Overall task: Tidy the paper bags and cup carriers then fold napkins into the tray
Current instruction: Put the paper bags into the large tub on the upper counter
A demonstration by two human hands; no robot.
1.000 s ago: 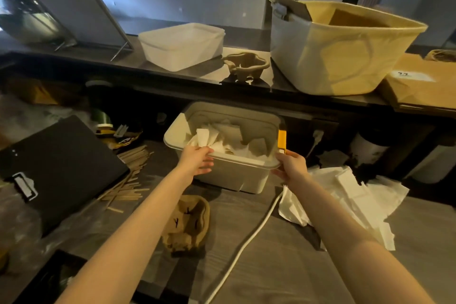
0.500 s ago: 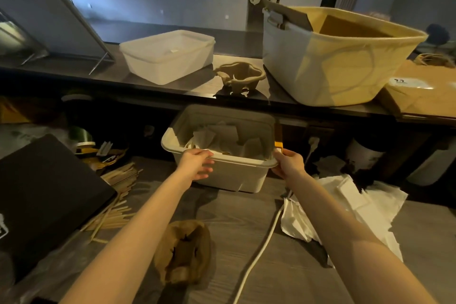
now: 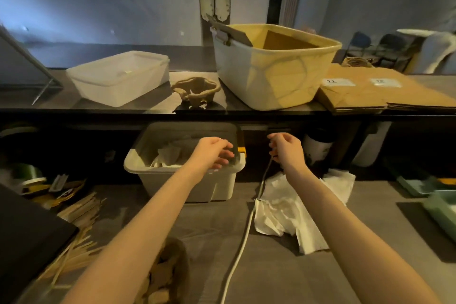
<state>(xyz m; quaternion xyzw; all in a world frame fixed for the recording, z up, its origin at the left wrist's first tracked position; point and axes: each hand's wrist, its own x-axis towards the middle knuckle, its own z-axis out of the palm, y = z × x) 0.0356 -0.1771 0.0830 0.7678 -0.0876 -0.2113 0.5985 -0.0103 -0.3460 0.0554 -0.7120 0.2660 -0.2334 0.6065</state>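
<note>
Napkins (image 3: pixel 293 207) still loose, near right; some inside tray (image 3: pixel 187 180). Paper bags (image 3: pixel 385 92) stacked far right. Left hand (image 3: pixel 212 153) and right hand (image 3: pixel 286 150) loosely curled, empty.

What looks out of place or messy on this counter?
Loose white napkins lie crumpled in a heap right of the bin, unfolded. Wooden stir sticks are scattered at left. A cup carrier sits tilted on the upper shelf.
</note>
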